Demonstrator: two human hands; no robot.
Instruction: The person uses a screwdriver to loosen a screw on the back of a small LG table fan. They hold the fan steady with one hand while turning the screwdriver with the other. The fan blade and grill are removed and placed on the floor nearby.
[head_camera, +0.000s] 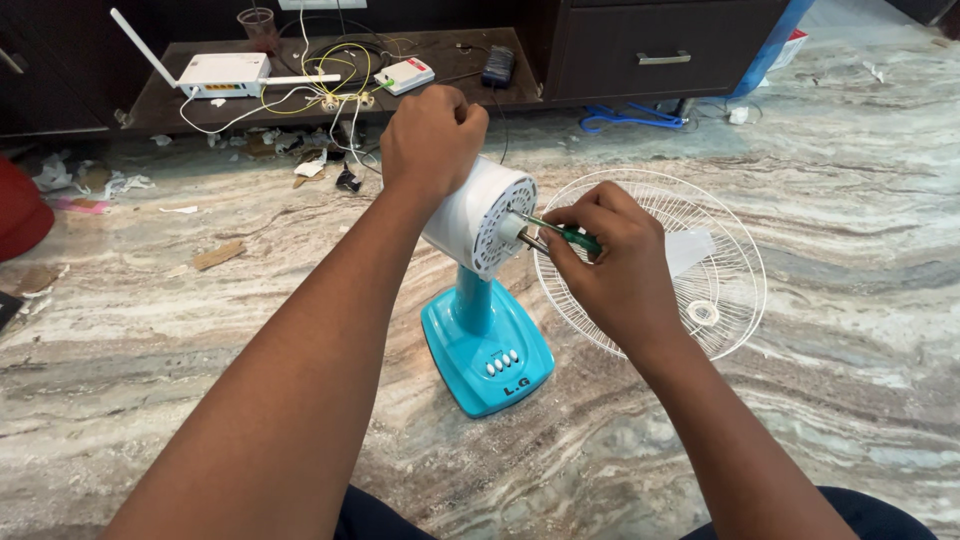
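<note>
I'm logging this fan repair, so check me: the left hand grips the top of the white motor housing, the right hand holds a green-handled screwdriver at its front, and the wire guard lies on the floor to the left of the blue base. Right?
Not quite. In the head view the wire guard lies to the right of the blue base, behind the right hand. The rest holds: the left hand grips the white motor housing, and the right hand holds the green-handled screwdriver at its front.

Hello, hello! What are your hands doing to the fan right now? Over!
Left hand gripping white motor housing. Right hand holds green screwdriver, tip at the hub. Wire grille lies flat beside the blue base.
</note>
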